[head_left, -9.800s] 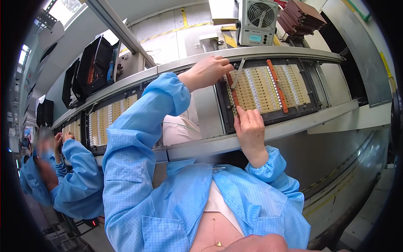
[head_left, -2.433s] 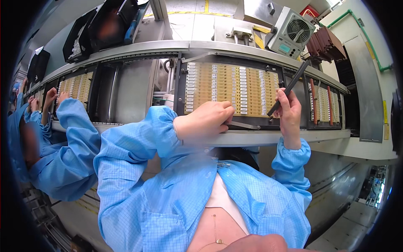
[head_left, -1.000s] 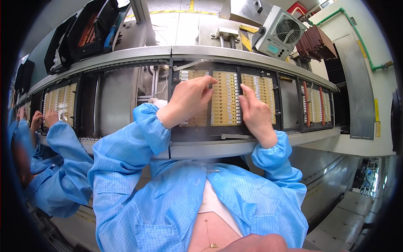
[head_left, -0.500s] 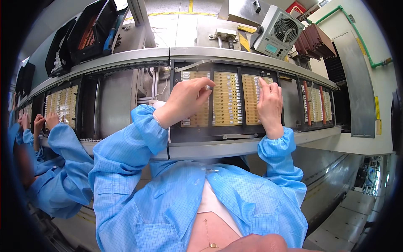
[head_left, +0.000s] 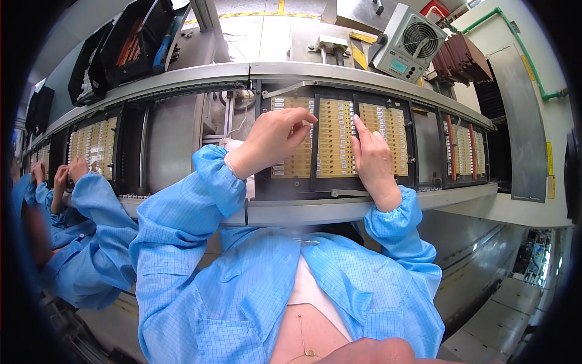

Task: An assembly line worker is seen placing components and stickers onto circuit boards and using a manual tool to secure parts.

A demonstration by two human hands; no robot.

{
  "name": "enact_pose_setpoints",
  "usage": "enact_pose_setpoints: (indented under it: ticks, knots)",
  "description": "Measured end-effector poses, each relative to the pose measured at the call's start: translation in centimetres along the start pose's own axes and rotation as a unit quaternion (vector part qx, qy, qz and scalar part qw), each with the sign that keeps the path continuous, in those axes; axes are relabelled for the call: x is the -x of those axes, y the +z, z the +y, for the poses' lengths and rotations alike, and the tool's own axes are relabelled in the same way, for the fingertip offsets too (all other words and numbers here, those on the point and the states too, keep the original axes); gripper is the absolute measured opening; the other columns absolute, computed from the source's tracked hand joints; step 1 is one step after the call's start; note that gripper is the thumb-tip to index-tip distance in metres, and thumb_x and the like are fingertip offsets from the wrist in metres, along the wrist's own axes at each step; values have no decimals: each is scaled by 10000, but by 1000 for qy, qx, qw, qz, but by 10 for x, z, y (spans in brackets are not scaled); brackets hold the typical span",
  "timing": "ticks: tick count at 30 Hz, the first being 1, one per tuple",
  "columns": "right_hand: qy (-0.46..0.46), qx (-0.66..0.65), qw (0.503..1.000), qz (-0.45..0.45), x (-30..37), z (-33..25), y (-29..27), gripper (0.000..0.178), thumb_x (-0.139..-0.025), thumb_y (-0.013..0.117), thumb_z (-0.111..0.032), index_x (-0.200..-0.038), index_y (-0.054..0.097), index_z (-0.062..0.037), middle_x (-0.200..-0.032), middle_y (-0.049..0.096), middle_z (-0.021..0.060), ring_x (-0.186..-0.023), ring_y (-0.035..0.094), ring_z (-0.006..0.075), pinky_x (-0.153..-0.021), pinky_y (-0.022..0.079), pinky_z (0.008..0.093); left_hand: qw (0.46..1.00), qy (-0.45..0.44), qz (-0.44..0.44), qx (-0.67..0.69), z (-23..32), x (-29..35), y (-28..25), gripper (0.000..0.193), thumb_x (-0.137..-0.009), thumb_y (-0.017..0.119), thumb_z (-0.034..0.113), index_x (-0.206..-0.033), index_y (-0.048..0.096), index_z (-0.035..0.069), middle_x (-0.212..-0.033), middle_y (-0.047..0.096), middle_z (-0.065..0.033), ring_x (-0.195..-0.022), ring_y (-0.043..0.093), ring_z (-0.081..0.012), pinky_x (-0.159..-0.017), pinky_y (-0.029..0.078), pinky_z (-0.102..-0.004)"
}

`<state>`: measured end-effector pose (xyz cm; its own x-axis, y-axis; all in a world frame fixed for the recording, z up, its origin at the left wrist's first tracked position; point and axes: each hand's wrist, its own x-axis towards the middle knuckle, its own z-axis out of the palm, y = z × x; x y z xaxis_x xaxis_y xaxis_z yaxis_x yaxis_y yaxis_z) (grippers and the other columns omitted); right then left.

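The left hand [head_left: 273, 139] curls beside a black bar [head_left: 314, 151], grip unclear. The right hand [head_left: 374, 167], thumb and index apart, overlies yellow board strips [head_left: 334, 141].

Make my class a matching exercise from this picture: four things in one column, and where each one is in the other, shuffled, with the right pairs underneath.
Things
1. Left hand
2. Fan unit
3. Right hand
4. Orange-red bars

Places
A. Lying across the rightmost yellow strips
B. At the upper part of the right black bar, one finger extended
C. At the left black bar, fingers curled
D. Beyond the far rail

Right pairs: 1-C, 2-D, 3-B, 4-A
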<state>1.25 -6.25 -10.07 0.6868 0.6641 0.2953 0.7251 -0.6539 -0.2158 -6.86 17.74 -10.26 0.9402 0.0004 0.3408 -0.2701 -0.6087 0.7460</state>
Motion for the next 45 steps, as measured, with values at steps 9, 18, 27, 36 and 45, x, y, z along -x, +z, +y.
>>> enact_pose_setpoints:
  ticks: [9, 18, 27, 36, 45]
  knots:
    - [40, -23, 999, 4, 0, -1, 9, 453, -930, 653, -154, -1358, 556, -42, -864, 652, 184, -818, 639, 337, -746, 507, 445, 975, 172, -132, -48, 40, 25, 18, 189, -817, 716, 191, -953, 641, 84, -877, 630, -81, -834, 655, -295, -710, 541, -396]
    - [26, -19, 999, 37, -1, -8, 25, 433, -930, 649, -155, -1345, 580, -52, -802, 667, 160, -764, 658, 324, -726, 528, 435, 959, 222, -153, -87, 43, 31, 29, 165, -768, 704, 168, -860, 593, 88, -803, 577, -64, -777, 607, -250, -678, 502, -389]
    - [87, -100, 987, -88, -11, 1, -5, 368, -982, 527, -160, -1342, 598, -130, -810, 658, 281, -750, 656, 446, -689, 524, 526, 911, 319, -121, -231, 35, -20, 23, 140, -766, 666, 166, -748, 552, 86, -743, 595, -40, -759, 635, -197, -668, 508, -347]
    - [82, -119, 983, -111, -17, 21, -17, 331, -941, 510, -129, -1240, 650, -149, -905, 685, 252, -850, 663, 438, -773, 532, 523, 885, 409, -82, -206, 14, -73, 53, 114, -761, 684, 164, -794, 590, 108, -799, 575, -14, -744, 618, -184, -656, 518, -335]
    - [65, -85, 991, -85, -27, 25, -10, 309, -932, 523, -96, -1176, 704, -155, -871, 684, 240, -808, 670, 420, -733, 535, 507, 965, 205, 10, -165, -9, -53, 15, 292, -914, 672, 156, -1199, 624, 116, -883, 703, -130, -695, 691, -294, -603, 554, -385]
